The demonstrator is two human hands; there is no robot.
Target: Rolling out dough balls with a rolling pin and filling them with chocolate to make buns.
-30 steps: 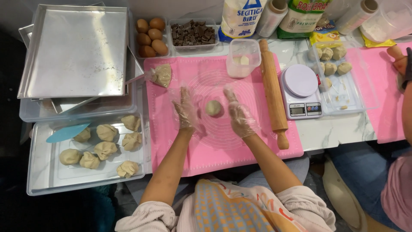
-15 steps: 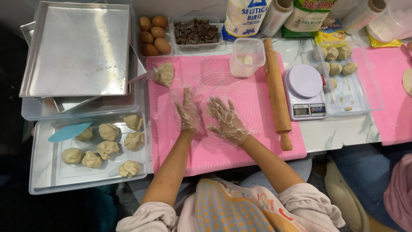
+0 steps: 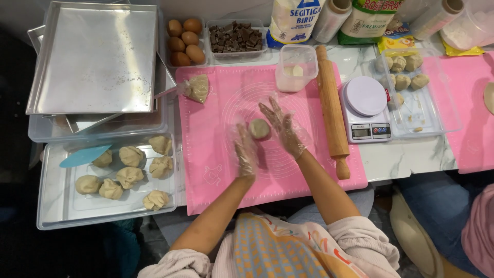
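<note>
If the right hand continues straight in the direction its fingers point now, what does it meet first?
The right hand points up and left across the pink mat. That line passes just above the dough ball, so probably bare mat first; farther on lies the piping bag. Height is unclear.

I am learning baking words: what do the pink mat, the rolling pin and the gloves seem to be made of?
Pink mat: probably silicone, matte, flexible-looking, printed circles. Rolling pin: wood, pale brown, smooth. Gloves on left hand and right hand: thin clear plastic, wrinkled and glossy.
</note>
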